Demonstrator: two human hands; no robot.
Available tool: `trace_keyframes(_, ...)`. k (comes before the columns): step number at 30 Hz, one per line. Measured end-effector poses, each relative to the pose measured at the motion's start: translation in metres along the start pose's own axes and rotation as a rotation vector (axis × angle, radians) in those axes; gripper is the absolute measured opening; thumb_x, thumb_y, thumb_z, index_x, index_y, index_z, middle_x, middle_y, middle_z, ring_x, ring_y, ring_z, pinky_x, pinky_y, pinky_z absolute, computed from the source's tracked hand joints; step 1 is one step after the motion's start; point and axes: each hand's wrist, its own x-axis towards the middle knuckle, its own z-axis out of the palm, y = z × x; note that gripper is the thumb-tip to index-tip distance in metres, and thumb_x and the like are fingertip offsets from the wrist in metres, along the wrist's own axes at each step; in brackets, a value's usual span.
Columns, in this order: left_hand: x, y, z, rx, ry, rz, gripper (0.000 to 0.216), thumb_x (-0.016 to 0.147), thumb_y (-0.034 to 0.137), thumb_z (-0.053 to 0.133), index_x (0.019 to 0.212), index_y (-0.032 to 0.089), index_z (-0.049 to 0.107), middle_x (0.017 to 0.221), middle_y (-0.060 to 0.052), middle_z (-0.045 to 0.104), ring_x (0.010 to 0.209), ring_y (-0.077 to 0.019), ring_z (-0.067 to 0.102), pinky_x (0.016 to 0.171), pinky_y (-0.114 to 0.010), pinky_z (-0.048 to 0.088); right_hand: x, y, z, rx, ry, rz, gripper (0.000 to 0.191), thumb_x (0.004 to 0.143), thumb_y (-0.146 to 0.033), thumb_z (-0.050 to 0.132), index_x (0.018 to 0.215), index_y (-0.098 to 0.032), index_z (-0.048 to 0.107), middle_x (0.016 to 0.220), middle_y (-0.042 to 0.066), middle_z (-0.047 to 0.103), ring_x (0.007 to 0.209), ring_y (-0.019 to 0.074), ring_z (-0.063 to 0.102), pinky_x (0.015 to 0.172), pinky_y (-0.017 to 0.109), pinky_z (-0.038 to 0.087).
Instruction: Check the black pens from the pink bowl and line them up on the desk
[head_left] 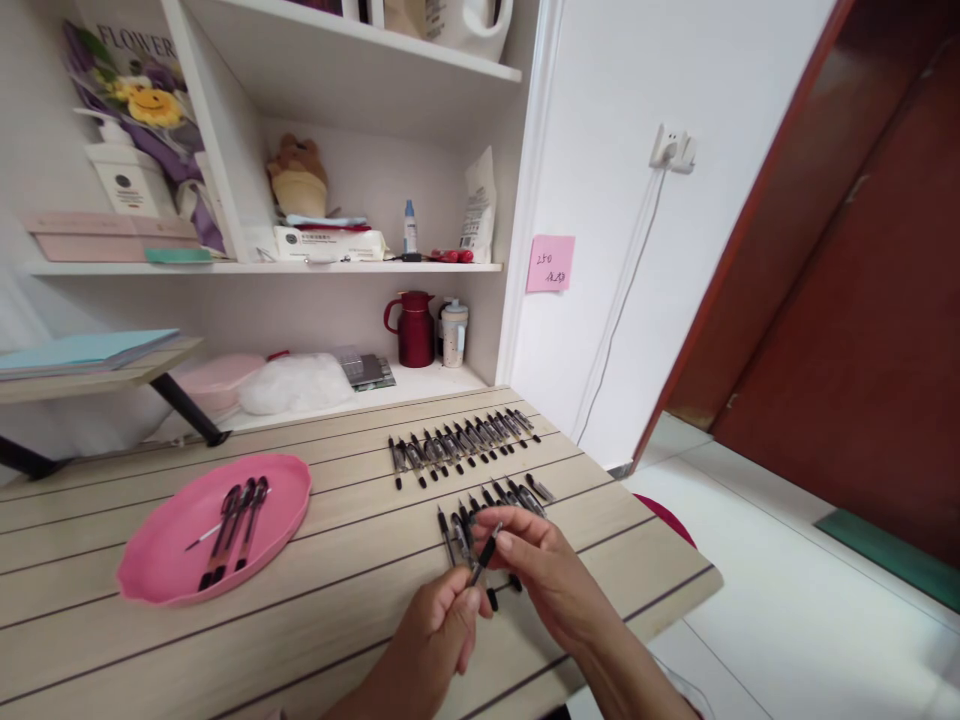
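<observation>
My left hand is closed around the barrel of a black gel pen, which points up and to the right. At the pen's upper end, the thumb and fingers of my right hand close about its tip. Under and behind both hands lies a row of similar pens, partly hidden by them. Farther back, several more pens are lined up side by side on the table. A pen cap or short pen part lies at the right end of the nearer row.
A pink plate at the left holds three capped pens and a thin refill. The slatted wooden table ends at the right above a tiled floor. Behind it are shelves with a red jug and a small stand.
</observation>
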Motion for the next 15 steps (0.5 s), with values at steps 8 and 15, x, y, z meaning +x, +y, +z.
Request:
trace_keyframes(8, 0.0, 0.0, 0.0, 0.017, 0.014, -0.028, 0.028, 0.084, 0.042, 0.039, 0.077, 0.017, 0.049, 0.041, 0.009, 0.037, 0.037, -0.0059, 0.025, 0.043, -0.022, 0.019, 0.009, -0.012, -0.011, -0.266, -0.05, -0.018, 0.027, 0.065, -0.039, 0.068, 0.081, -0.018, 0.065, 0.073, 0.001, 0.063, 0.062, 0.0108, 0.051, 0.06, 0.024, 0.038)
trace_keyframes(15, 0.0, 0.009, -0.001, 0.004, -0.006, -0.085, 0.026, 0.084, 0.041, 0.038, 0.077, 0.018, 0.047, 0.04, 0.01, 0.036, 0.035, -0.0056, 0.023, 0.042, -0.021, 0.017, 0.07, -0.03, -0.083, -1.377, 0.411, -0.013, 0.018, 0.072, -0.029, 0.055, 0.084, -0.019, 0.063, 0.084, 0.007, 0.065, 0.08, 0.021, 0.057, 0.067, 0.029, 0.037)
